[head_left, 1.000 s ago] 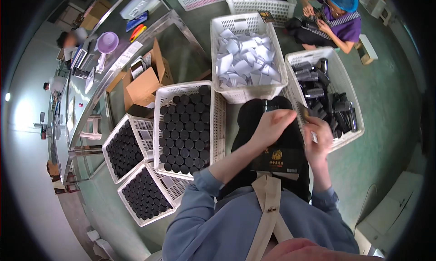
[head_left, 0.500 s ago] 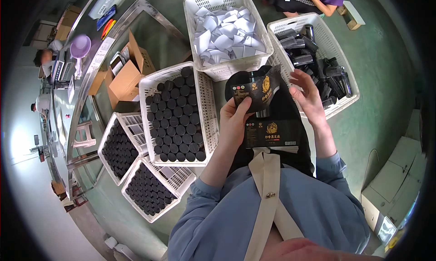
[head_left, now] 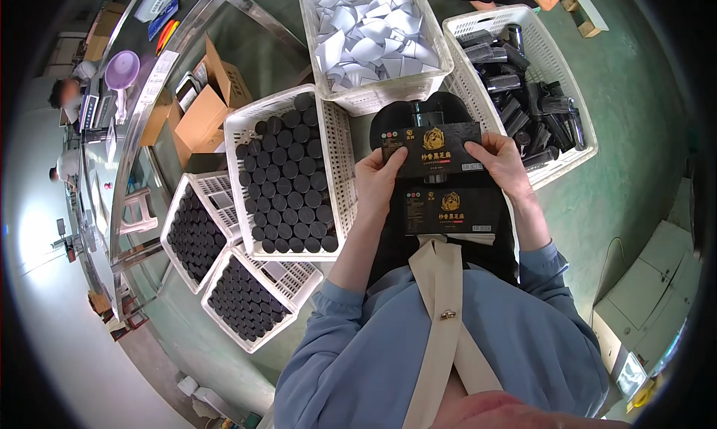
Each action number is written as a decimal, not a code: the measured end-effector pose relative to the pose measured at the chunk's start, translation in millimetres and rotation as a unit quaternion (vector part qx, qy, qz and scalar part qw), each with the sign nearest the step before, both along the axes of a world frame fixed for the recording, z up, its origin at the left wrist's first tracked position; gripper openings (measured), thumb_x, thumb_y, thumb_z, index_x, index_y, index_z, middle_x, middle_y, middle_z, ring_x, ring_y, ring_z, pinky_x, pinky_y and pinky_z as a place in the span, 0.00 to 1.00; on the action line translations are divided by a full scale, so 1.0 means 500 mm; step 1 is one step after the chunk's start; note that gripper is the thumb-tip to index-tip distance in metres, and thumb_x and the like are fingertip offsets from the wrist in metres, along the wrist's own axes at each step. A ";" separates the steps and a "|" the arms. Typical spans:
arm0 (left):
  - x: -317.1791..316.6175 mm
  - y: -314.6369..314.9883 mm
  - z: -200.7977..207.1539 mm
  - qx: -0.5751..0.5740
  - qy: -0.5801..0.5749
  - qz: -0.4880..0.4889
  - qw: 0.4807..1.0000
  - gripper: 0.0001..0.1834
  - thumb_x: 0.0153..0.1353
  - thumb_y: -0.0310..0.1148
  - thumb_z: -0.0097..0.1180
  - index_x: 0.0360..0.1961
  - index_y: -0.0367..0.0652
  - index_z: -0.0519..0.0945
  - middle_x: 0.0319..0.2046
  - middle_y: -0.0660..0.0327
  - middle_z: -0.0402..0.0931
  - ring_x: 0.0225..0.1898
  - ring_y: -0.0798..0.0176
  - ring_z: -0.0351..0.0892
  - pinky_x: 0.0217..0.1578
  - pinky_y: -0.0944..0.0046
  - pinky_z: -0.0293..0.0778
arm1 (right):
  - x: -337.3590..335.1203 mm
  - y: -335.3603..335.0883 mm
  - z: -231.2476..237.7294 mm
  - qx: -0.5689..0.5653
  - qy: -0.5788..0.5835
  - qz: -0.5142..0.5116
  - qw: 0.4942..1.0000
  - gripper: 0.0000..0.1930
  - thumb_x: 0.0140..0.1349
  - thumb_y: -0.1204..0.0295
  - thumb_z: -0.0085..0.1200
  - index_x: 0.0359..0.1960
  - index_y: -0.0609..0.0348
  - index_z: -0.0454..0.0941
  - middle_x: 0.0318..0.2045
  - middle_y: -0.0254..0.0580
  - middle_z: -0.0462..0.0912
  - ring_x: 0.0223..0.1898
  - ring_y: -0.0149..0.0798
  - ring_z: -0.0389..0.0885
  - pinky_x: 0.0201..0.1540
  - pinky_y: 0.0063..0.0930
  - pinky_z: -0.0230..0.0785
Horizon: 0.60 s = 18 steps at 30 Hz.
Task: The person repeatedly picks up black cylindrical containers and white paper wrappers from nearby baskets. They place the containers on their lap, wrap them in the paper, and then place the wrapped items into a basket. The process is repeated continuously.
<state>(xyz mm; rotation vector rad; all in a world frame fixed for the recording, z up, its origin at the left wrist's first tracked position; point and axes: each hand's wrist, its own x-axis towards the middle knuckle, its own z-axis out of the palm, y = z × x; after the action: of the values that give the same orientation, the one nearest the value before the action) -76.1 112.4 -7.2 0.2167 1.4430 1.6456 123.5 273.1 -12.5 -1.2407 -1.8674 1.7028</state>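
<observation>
My left hand (head_left: 376,179) pinches the left end of a black label (head_left: 437,151) with gold and white print. The other end is gripped between the thumb and fingers of my right hand (head_left: 505,162). Held this way, the label stretches nearly flat over a dark, shiny cylindrical container (head_left: 427,115) that rests on my lap; its middle is hidden by the label. Closer to my body, a stack of matching labels (head_left: 449,214) lies across my thighs.
Ahead stands a white crate (head_left: 382,93) of curled white paper pieces. At the right, another crate (head_left: 478,93) holds loose black containers. Several crates of upright black containers, including a large one (head_left: 287,256), stand at left beside a cardboard box (head_left: 213,104). Another person sits beyond.
My right hand has come left and taken the label's free right end. The label, bent before in my left hand alone, is now spread flat between both hands.
</observation>
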 end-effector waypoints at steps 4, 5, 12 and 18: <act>-0.008 0.012 -0.024 -0.025 0.009 -0.021 0.999 0.07 0.63 0.29 0.64 0.38 0.35 0.86 0.32 0.64 0.84 0.30 0.78 0.77 0.33 0.75 0.70 | 0.002 -0.005 -0.013 0.019 -0.029 -0.024 0.999 0.17 0.61 0.65 0.66 0.19 0.60 0.75 0.17 0.22 0.68 0.22 0.19 0.60 0.24 0.23 0.51; -0.008 0.014 -0.026 -0.029 0.013 -0.023 0.999 0.07 0.63 0.29 0.64 0.37 0.35 0.86 0.32 0.64 0.84 0.30 0.78 0.77 0.33 0.75 0.70 | 0.001 -0.006 -0.011 0.015 -0.031 -0.026 0.999 0.18 0.61 0.65 0.66 0.19 0.60 0.75 0.16 0.22 0.68 0.22 0.19 0.60 0.23 0.23 0.51; -0.003 0.019 -0.026 -0.031 0.002 -0.015 0.999 0.06 0.63 0.28 0.64 0.35 0.36 0.86 0.30 0.66 0.83 0.29 0.79 0.75 0.32 0.75 0.69 | 0.001 0.000 -0.023 0.001 -0.016 -0.044 0.999 0.16 0.61 0.65 0.66 0.21 0.62 0.77 0.17 0.22 0.71 0.22 0.19 0.61 0.23 0.22 0.52; 0.001 0.023 -0.031 -0.029 0.015 -0.012 0.999 0.06 0.63 0.28 0.64 0.34 0.36 0.85 0.29 0.68 0.82 0.29 0.81 0.72 0.30 0.76 0.67 | 0.000 0.006 -0.024 -0.009 -0.016 -0.047 0.999 0.14 0.60 0.65 0.66 0.25 0.63 0.80 0.18 0.24 0.74 0.22 0.18 0.64 0.24 0.20 0.54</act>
<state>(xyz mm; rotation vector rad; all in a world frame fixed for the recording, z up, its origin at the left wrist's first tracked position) -75.4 123.7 -22.8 0.2269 1.5022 1.5851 123.4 276.1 -24.6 -1.3489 -1.7847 1.6628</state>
